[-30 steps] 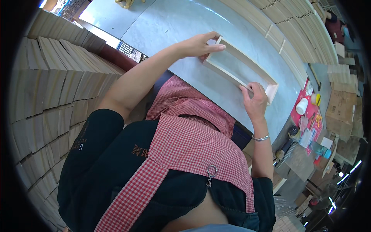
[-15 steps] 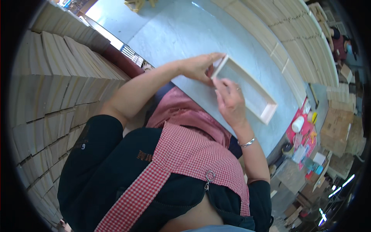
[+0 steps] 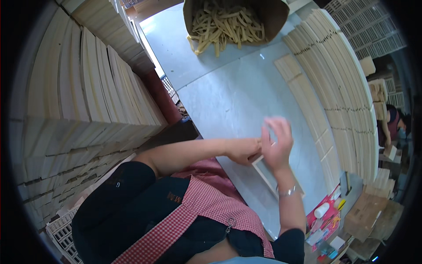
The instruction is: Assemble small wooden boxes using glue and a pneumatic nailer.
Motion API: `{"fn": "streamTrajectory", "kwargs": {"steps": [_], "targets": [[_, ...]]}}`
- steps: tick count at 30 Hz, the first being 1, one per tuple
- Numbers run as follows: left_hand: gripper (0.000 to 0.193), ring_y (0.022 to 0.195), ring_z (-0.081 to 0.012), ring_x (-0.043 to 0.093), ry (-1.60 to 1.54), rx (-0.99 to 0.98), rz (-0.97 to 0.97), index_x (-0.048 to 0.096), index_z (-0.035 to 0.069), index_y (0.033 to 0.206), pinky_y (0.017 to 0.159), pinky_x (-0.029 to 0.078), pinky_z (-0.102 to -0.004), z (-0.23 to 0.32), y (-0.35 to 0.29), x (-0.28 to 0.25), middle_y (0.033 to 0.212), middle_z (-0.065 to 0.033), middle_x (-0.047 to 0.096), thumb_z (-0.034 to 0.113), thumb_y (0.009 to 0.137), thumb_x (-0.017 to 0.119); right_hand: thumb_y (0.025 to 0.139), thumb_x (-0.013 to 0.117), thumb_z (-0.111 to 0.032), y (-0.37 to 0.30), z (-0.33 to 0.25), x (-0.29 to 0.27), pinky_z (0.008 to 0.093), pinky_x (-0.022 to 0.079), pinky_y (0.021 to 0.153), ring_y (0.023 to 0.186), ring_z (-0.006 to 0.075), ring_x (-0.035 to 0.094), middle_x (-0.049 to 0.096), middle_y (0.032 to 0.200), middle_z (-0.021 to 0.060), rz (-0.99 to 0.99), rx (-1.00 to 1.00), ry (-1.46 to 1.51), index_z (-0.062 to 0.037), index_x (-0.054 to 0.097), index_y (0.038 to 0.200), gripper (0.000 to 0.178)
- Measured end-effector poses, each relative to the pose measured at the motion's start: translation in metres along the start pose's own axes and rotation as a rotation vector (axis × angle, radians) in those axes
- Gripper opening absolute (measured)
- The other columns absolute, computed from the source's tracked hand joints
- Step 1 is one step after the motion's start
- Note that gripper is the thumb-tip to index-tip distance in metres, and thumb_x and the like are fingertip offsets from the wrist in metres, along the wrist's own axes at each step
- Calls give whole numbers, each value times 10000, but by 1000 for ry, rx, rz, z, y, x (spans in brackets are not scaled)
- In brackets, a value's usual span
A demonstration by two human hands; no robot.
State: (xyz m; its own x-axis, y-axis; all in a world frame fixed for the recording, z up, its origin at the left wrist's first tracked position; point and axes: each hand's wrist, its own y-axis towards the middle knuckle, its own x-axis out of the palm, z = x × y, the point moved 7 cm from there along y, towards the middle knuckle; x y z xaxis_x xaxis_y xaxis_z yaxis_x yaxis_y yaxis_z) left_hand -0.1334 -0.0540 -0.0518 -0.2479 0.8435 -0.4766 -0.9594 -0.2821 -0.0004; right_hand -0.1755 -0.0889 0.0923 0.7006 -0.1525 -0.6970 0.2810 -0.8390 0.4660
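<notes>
A shallow rectangular wooden frame (image 3: pixel 265 179) lies aslant at the near edge of the pale table, partly covered by my right hand and forearm. My left hand (image 3: pixel 245 150) is closed on the frame's far left end; its fingertips are partly hidden. Over that same end, my right hand (image 3: pixel 278 143) is raised with thumb and fingers apart, somewhat blurred, and nothing shows in it. A bracelet circles the right wrist.
On the pale table (image 3: pixel 224 116) stands a brown bag (image 3: pixel 277 20) of thin yellowish strips (image 3: pixel 228 24). Long wooden pieces (image 3: pixel 338 83) line the right side. Tall board stacks (image 3: pixel 96 83) rise at left. A pink mat (image 3: pixel 323 211) holds small items; another person (image 3: pixel 393 121) is far right.
My right hand has lifted from beside the frame to above its far end, fingers spreading. The view has shifted, bringing the bag of strips into sight. The left hand stays at the frame's end.
</notes>
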Motion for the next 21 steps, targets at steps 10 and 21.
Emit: {"fn": "streamTrajectory", "kwargs": {"steps": [10,21], "targets": [[850,980,-400,583,-132,28,232,282,-43,1493,833,519,-404,3,3,-11,1419,-256,443,-28,735,665,823,707,-147,199,135,177,413,519,720,795,339,613,621,956,117,80,101,-203,-29,662,933,168],[948,1086,-421,611,-183,-9,177,226,-30,1542,903,530,-402,18,-10,-25,1531,-283,379,-9,715,689,756,701,-85,82,111,21,382,468,650,714,265,559,580,794,86,267,230,-27,-40,599,723,117]]}}
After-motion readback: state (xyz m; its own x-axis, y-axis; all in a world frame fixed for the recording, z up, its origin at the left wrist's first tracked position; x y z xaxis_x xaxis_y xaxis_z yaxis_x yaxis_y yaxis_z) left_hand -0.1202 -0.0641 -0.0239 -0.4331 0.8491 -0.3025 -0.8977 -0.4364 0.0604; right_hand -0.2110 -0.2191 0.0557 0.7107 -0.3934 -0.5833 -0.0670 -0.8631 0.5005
